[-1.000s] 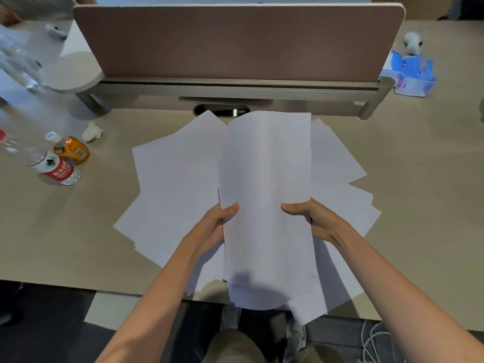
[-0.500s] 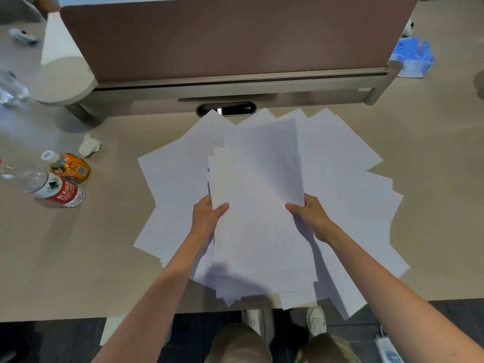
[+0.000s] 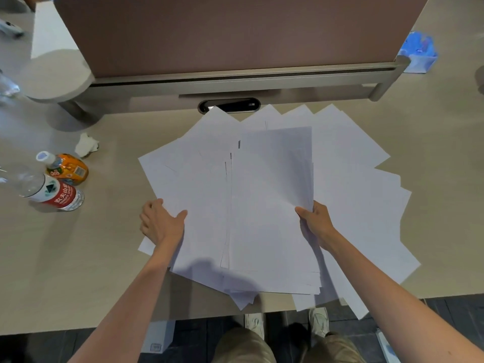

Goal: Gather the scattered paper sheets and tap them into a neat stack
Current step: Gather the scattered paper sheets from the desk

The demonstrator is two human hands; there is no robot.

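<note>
Fanned sheets [image 3: 264,205] between hands, long axis toward tabletop [image 3: 78,271] far edge; left hand [image 3: 162,224] grips left side, right hand [image 3: 315,224] pinches right.

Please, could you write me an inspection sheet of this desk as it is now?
Surface: beige table, partly covered by paper.
Job's things: paper sheets fanned out, not yet squared; some overhang the near edge.
Clutter: water bottle, orange bottle and crumpled tissue at left; blue pack far right.
Hands: left hand grips the sheets' left edge; right hand pinches the right edge.
Cables: nothing seen.
Surroundings: brown divider behind; dark floor and shoes below.
</note>
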